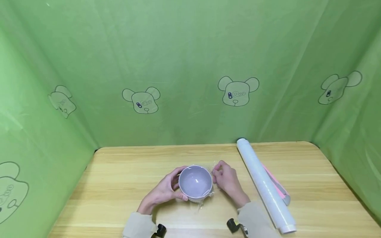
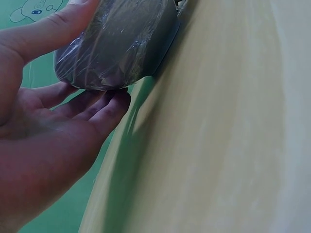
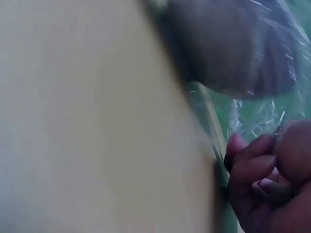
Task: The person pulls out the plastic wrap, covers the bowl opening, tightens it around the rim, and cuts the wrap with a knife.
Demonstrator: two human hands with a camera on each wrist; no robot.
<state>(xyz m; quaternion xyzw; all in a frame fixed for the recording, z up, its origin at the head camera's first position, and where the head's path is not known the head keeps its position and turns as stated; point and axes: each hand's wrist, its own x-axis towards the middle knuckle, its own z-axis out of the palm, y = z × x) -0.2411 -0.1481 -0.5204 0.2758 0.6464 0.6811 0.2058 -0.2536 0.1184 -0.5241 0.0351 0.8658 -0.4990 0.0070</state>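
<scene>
A grey-lilac bowl [image 1: 195, 181] sits upright on the table, clear cling film [image 3: 266, 110] stretched over its mouth and gathered around its side. My left hand [image 1: 164, 189] grips the bowl from the left, thumb at the near rim and fingers around the far side. In the left wrist view, wrinkled film covers the wall of the bowl [image 2: 114, 46] between thumb and fingers. On the other side, my right hand [image 1: 228, 180] pinches a loose edge of the film with curled fingers, pulled out from the bowl. Film ends also stick out at the near rim.
A long white roll of cling film [image 1: 263, 183] lies slanted to the right of my right hand. Partly under it is a flat pink and grey object [image 1: 281, 190]. Green curtains [image 1: 190, 125] with bear drawings stand along the wooden table's [image 1: 125, 165] back and sides.
</scene>
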